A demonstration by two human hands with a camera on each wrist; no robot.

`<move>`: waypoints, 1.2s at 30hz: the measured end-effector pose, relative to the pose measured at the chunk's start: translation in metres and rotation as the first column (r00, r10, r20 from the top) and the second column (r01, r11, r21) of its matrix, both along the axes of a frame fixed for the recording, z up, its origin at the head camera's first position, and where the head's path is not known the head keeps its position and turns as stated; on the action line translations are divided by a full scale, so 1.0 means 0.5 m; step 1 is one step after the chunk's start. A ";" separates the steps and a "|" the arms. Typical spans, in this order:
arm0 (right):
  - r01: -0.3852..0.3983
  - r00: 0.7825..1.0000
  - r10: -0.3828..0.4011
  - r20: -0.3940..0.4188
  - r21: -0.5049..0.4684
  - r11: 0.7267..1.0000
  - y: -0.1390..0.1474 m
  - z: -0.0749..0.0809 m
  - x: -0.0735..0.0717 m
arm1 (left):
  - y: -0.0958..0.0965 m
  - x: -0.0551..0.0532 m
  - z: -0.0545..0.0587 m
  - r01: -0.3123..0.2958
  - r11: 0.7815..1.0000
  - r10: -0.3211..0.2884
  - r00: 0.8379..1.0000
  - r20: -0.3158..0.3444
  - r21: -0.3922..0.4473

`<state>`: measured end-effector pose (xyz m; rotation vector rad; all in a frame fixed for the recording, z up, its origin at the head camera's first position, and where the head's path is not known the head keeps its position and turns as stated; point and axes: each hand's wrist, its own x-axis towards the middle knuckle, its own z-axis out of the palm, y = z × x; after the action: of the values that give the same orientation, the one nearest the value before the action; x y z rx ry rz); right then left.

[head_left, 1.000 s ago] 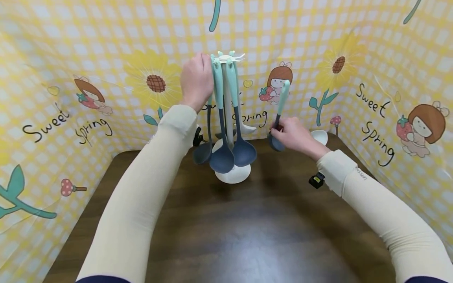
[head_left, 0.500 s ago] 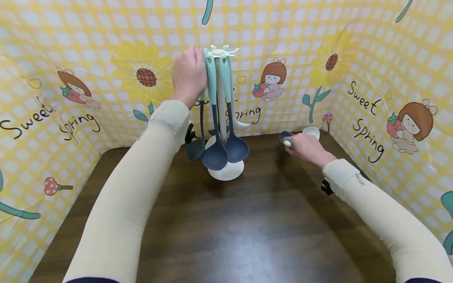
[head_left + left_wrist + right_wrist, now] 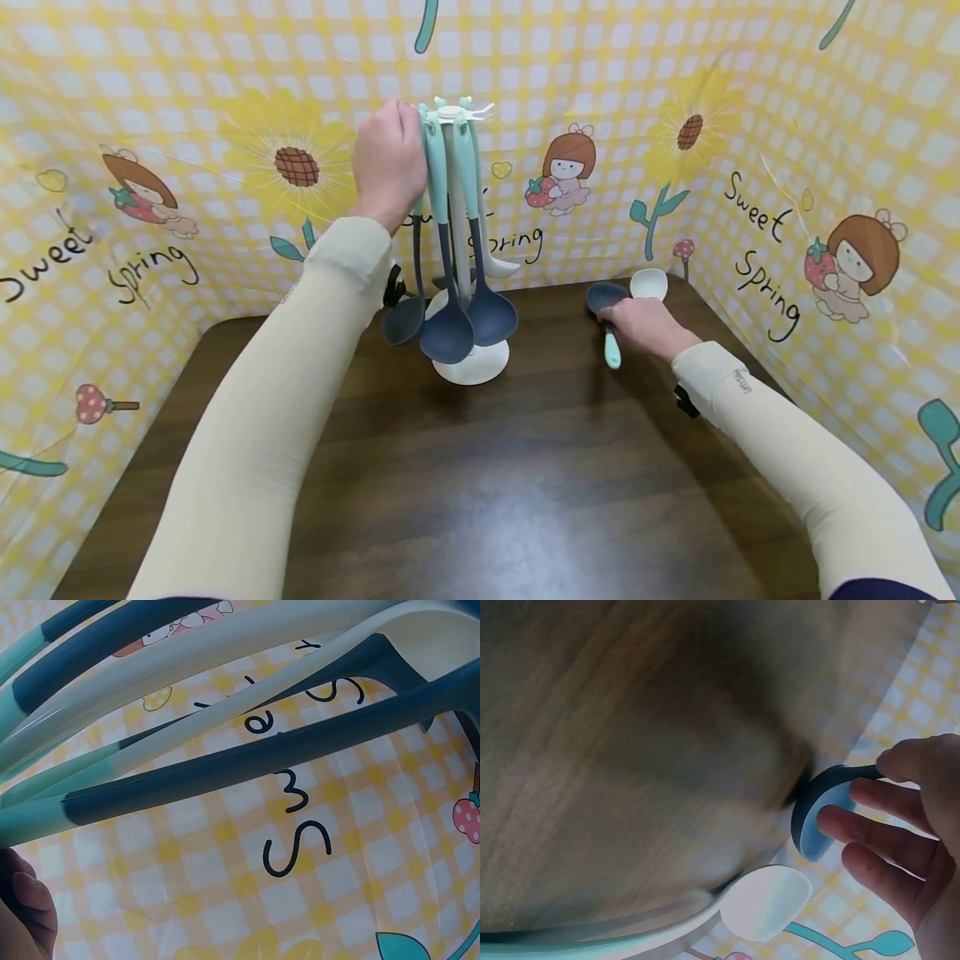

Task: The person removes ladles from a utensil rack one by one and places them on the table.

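Dark-blue spoon [image 3: 606, 297] with mint handle in right hand's [image 3: 643, 327] closed grip; left hand [image 3: 390, 162] clasping rack [image 3: 457, 112].

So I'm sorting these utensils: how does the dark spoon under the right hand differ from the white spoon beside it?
The dark blue spoon has a navy bowl and a teal handle; the white spoon has a pale bowl. The right hand holds the blue one, while the white one lies untouched. The blue one sits nearer the rack, the white one closer to the backdrop. Both lie on the table with rounded bowls.
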<state>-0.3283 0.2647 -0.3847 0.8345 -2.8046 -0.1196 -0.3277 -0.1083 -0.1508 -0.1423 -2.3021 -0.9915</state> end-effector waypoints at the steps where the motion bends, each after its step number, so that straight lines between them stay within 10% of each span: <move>1: 0.000 1.000 0.000 0.002 0.014 1.000 0.001 -0.002 -0.001 | 0.000 0.001 0.001 -0.001 1.000 0.001 1.000 -0.005 0.000; 24: 0.022 0.997 -0.031 0.077 0.116 0.993 0.006 -0.037 0.014 | 0.005 0.007 0.000 0.011 1.000 -0.011 1.000 0.006 -0.013; 36: 0.141 0.942 -0.161 0.295 0.088 0.986 -0.050 -0.012 0.067 | 0.001 0.001 -0.003 -0.010 1.000 0.009 1.000 -0.026 -0.017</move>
<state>-0.2946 0.2399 -0.3909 0.7009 -3.1683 -0.1178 -0.3272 -0.1080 -0.1521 -0.1507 -2.2859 -0.9597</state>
